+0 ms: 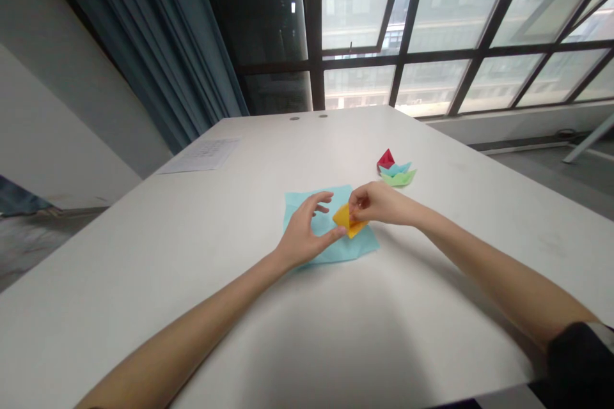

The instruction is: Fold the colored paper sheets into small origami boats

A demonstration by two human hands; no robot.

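Yellow paper: folded piece, centre of frame, over the right part of the blue sheet.
Right hand: right of centre, thumb and fingers clamped on the yellow paper.
Left hand: just left of it, fingers apart, thumb tip at the yellow paper's lower left edge; can't tell if it presses.
Boats: red one, light blue one, green one, bunched together beyond the right hand, right of upper centre.
Printed page: flat on white table, left of upper centre.
Curtain: blue, upper left.
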